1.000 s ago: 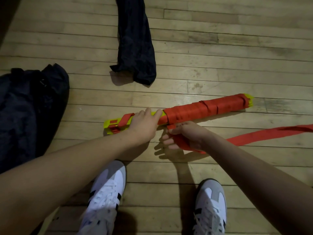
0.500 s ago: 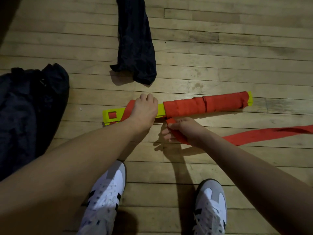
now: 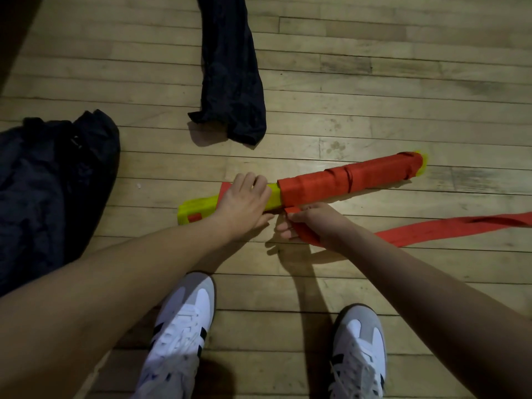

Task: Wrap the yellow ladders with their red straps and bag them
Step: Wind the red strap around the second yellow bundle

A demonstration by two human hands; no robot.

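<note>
Ladder (image 3: 201, 207) bundle on floor (image 3: 403, 82), mid-floor, right part wound in strap (image 3: 348, 178). Left hand (image 3: 243, 201) laid over bare yellow section, fingers curled round it. Right hand (image 3: 311, 224) just beside, pinching loose strap below bundle; tail trails toward right edge. Black bag (image 3: 230, 67) at far edge, another (image 3: 49, 191) at left edge.

No legible text, label, brand name, number or sign appears anywhere in the frame. The white shoes (image 3: 184, 326) at the lower centre carry dark side stripes (a pattern only, no readable lettering). The dark bags at left and top show no print.
</note>
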